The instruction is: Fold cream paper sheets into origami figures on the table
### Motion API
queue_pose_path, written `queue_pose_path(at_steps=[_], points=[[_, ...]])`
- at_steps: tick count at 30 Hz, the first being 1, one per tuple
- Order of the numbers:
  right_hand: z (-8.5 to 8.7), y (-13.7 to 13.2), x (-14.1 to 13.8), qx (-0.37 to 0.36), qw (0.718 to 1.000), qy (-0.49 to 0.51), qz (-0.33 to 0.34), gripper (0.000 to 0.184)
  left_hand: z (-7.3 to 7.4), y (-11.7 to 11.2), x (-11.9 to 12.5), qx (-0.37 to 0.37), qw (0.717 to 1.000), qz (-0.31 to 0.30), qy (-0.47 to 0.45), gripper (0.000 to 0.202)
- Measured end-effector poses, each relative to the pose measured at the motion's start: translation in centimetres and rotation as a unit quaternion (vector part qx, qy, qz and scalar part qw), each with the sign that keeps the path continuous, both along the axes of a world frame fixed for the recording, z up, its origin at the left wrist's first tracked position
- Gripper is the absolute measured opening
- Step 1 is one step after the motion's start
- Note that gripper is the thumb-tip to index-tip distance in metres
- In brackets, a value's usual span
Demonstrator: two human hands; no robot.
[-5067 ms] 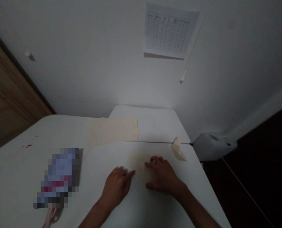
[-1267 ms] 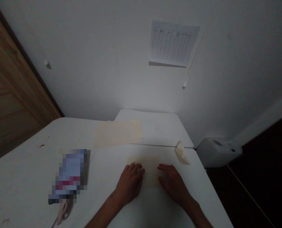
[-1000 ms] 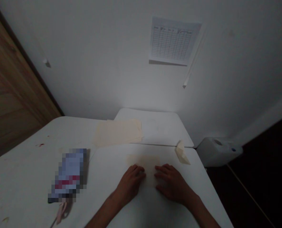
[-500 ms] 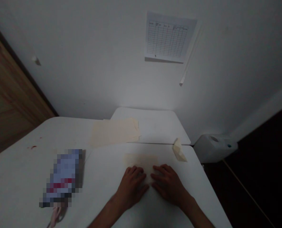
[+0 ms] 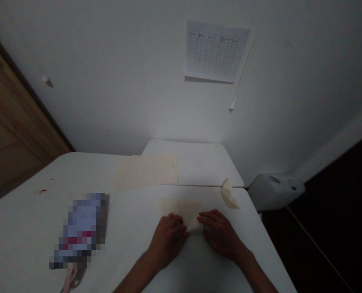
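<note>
A small cream sheet of paper (image 5: 181, 205) lies on the white table between my two hands. My left hand (image 5: 167, 234) is closed at the paper's near left corner, fingers curled and thumb close beneath them. At the near right corner, my right hand (image 5: 219, 234) grips the sheet with its thumb under the bent fingers. Between the hands the near edge of the paper shows, looking slightly raised or bent over. Beyond my right hand stands a folded piece of cream paper (image 5: 229, 194).
Several flat cream sheets (image 5: 147, 171) overlap at the back of the white table (image 5: 132, 244). A blurred blue object (image 5: 81, 228) and scissors-like pink handles (image 5: 71, 278) lie to the left. A white container (image 5: 271, 193) stands right of the table; a printed chart (image 5: 216, 51) hangs on the wall.
My right hand has shifted slightly right, away from the left one, and its thumb has drawn in. The near part of the cream sheet now shows between both hands.
</note>
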State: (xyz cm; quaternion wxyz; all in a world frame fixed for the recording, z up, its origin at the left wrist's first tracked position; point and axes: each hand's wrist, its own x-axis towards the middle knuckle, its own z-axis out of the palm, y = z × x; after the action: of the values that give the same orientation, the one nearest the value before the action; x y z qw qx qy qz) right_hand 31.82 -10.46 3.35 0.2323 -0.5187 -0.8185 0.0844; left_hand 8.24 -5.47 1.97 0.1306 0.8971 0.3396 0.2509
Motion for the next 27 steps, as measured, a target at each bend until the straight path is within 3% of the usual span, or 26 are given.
queue_pose_path(at_steps=[8, 14, 22, 27], points=[[-0.9, 1.0, 0.0, 0.05, 0.997, -0.03, 0.044, 0.031, 0.3, 0.0, -0.4, -0.021, 1.0, -0.016, 0.014, 0.011], [-1.2, 0.6, 0.3, 0.027, 0.997, -0.056, 0.055, 0.026, 0.0, 1.4, -1.6, -0.026, 0.998, -0.055, -0.007, 0.024], [-1.3, 0.5, 1.0, 0.035, 0.996, -0.055, 0.064, 0.021, -0.9, 1.5, -3.3, -0.036, 0.997, -0.048, 0.043, 0.042], [-1.2, 0.7, 1.1, 0.037, 0.995, -0.057, 0.076, 0.019, -0.2, 1.6, -3.3, -0.055, 0.997, -0.043, 0.043, 0.036]])
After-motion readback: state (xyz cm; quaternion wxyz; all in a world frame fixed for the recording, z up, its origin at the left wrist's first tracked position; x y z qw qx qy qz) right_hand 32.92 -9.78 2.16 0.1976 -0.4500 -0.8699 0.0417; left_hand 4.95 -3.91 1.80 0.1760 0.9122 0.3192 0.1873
